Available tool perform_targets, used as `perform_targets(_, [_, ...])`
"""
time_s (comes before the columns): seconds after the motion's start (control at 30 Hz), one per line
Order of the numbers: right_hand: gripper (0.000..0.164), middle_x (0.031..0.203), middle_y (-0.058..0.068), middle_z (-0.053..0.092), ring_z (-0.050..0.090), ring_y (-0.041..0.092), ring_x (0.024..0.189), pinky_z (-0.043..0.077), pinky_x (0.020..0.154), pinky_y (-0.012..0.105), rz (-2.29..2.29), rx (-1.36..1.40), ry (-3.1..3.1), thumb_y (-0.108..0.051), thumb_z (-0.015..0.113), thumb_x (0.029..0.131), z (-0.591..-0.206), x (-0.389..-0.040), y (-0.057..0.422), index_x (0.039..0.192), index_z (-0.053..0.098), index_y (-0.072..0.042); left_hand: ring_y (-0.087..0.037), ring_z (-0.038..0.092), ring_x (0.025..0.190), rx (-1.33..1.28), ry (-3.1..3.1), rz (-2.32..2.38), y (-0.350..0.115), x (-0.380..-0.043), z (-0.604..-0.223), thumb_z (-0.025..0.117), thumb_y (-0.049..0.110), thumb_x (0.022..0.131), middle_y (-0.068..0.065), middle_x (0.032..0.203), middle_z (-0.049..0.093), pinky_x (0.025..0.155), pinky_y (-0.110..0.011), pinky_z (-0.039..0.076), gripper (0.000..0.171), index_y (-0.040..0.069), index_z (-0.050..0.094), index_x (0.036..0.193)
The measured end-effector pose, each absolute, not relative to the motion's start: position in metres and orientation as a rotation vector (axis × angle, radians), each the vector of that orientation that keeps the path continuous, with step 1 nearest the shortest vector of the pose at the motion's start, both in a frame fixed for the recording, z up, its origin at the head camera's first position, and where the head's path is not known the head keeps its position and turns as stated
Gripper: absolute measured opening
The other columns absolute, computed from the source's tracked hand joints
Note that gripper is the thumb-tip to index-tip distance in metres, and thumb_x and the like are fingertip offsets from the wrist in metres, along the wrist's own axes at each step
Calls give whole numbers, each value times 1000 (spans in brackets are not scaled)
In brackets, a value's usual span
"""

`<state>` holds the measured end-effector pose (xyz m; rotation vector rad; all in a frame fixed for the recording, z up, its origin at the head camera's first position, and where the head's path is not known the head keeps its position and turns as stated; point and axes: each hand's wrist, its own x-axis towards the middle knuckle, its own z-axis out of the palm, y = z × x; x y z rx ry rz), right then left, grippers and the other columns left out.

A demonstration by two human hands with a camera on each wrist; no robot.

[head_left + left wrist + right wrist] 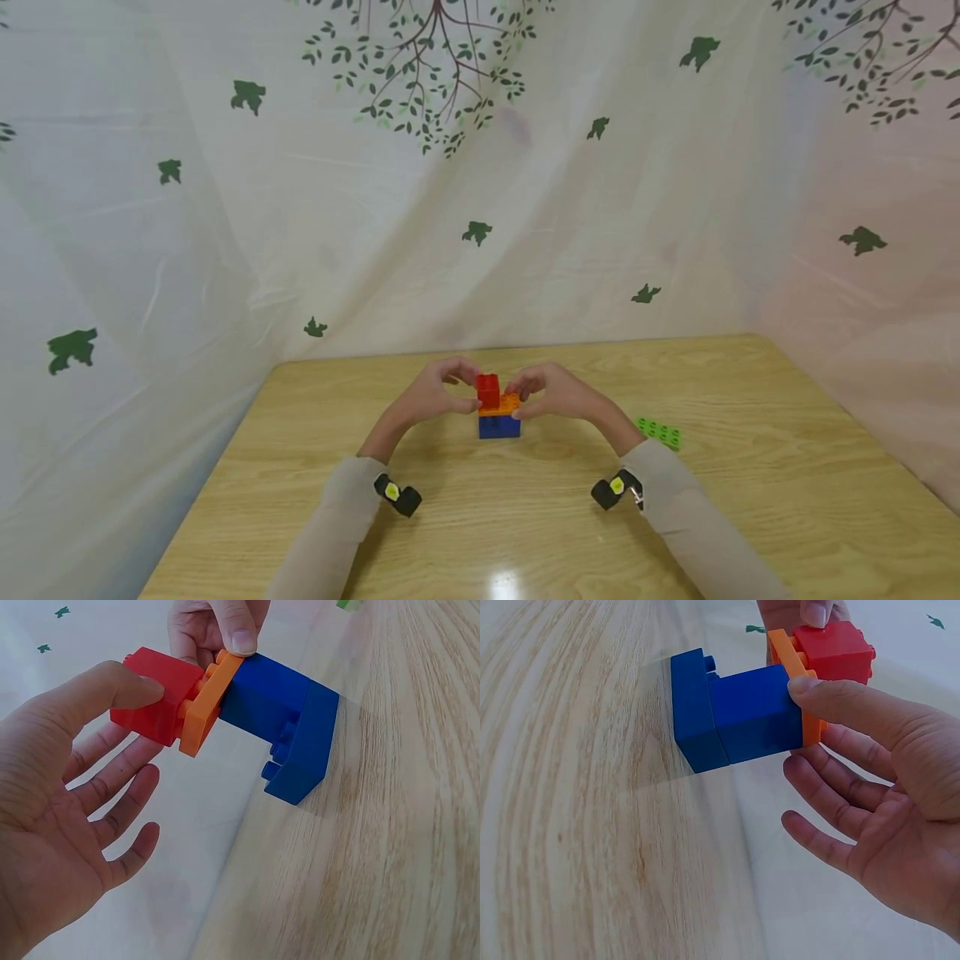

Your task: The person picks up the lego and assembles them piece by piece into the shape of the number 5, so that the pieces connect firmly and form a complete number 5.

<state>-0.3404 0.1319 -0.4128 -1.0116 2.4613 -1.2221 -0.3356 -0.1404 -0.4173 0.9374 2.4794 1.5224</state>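
Note:
A small stack of toy building bricks stands on the table in front of me. At its base lies a blue brick (313,742), with a second blue brick (756,712) on one end and bare studs beside it. A thin orange brick (511,404) rests on top of that and overhangs sideways. My left hand (437,393) pinches a red brick (487,390) over the overhanging end, where orange studs show at the red brick's lower edge. From the other side my right hand (561,392) grips the orange brick, its thumb at the seam with the blue one.
A flat green studded brick (658,433) lies on the wooden table (495,508), beside my right forearm. Behind the table hangs a pale curtain (375,250) printed with leaves and branches. Each wrist carries a small black camera.

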Motion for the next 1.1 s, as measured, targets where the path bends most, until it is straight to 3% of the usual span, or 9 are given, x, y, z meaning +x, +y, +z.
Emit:
perform_targets(0.53, [34, 115, 13, 73, 65, 19, 96, 51, 101, 55, -1198, -1024, 2471, -17, 81, 87, -411, -341, 133, 116, 71, -2, -49, 60, 112, 933, 2499, 1491, -138, -332, -411, 81, 9, 81, -14, 109, 71, 104, -68, 40, 41, 4, 66, 118])
perform_targets(1.1, [31, 111, 11, 73, 64, 16, 93, 52, 99, 53, -1201, -1023, 2472, -16, 81, 87, -414, -344, 132, 113, 71, -2, -31, 65, 108, 917, 2555, 1410, -141, -335, -415, 78, 14, 86, -9, 112, 73, 100, -51, 47, 41, 8, 67, 125])
